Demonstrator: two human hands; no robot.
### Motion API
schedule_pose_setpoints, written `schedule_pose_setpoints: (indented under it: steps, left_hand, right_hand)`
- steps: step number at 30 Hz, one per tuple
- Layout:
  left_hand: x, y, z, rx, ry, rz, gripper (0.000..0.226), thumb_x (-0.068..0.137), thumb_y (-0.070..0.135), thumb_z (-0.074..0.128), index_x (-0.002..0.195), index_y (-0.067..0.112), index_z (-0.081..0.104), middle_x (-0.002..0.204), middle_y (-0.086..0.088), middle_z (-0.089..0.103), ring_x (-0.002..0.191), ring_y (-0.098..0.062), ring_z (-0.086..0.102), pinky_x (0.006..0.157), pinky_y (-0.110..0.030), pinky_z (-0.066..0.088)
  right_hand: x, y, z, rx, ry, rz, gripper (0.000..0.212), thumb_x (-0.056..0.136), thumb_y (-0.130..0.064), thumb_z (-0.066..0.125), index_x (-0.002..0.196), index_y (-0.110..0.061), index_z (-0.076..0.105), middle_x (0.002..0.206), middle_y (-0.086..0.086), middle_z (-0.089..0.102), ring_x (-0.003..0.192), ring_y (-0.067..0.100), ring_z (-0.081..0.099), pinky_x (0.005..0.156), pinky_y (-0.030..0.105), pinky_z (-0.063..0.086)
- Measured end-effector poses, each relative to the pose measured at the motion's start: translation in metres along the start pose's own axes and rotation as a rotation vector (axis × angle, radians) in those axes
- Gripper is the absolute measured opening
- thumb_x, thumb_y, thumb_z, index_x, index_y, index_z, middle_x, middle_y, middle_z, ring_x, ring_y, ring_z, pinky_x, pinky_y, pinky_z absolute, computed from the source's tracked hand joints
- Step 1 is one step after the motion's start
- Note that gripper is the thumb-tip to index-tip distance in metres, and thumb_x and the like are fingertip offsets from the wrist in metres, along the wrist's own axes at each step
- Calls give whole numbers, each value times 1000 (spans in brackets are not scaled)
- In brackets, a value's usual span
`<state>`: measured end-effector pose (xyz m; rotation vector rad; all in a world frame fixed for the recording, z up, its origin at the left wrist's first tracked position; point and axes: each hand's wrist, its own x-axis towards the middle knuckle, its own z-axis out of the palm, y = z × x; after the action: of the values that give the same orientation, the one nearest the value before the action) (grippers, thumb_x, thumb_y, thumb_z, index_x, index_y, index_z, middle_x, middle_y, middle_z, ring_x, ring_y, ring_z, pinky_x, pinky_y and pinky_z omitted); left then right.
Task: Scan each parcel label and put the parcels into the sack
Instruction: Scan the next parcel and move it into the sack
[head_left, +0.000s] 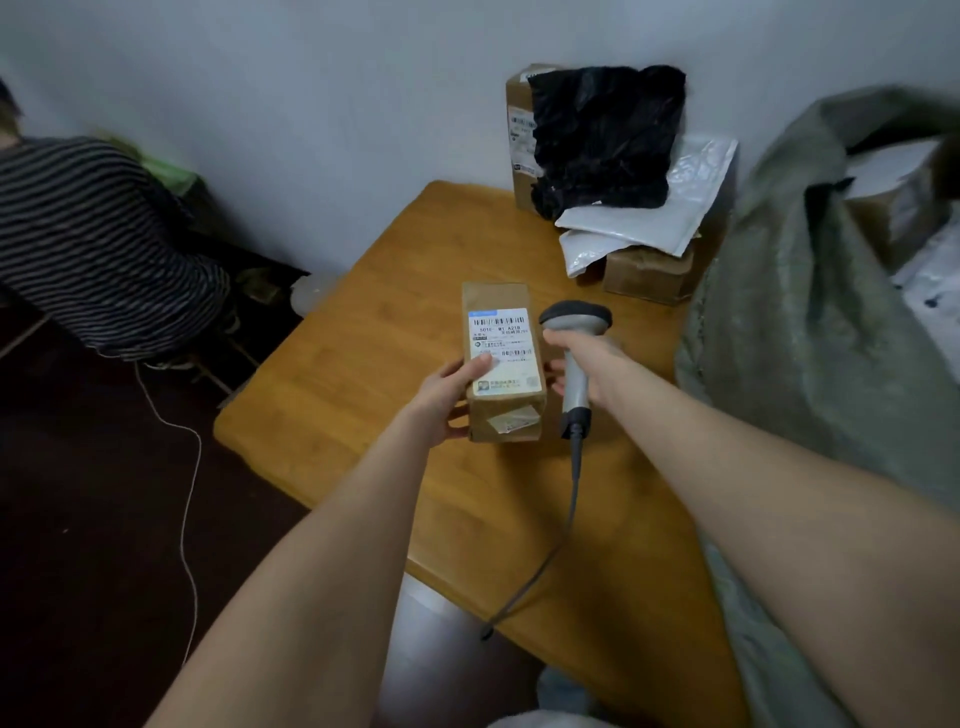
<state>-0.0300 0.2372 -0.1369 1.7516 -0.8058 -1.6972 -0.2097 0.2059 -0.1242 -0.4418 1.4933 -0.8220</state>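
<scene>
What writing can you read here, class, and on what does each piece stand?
"501E", then perhaps "MT A21B": white label on the long brown cardboard parcel in the left hand.
Smaller print there: too blurred to read.
Labels on the brown cardboard box by the wall: too small.
Grey handheld scanner in the right hand: none seen.

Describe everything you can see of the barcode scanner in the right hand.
The barcode scanner is a handheld unit, plastic as it looks, with a wide dark head and a slim light grey handle. The right hand grips the handle, holding it above the table, head away from the person, just right of the parcel. A dark cable leaves its lower end and runs over the near table edge.
</scene>
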Motion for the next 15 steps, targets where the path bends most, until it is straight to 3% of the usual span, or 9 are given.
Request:
schedule_pose_setpoints:
  steps: [8,15]
  left_hand:
    - [-74,-40,24,-80,19,78,55,81,55,66,124,22,57,110,-2,68,101,-23,63,71,-38,50]
    - [-129,-3,59,-157,23,271,42,85,58,57,110,25,63,109,-2,70,101,-23,64,87,-43,52]
  right_hand:
    - [-70,27,-39,-67,-27,-93,54,84,-23,77,130,-6,53,88,13,63,76,21,63,51,30,49]
    - [-136,-14,-66,5,-21,-247,50,79,-21,80,120,-4,58,100,14,67,86,24,67,58,32,54]
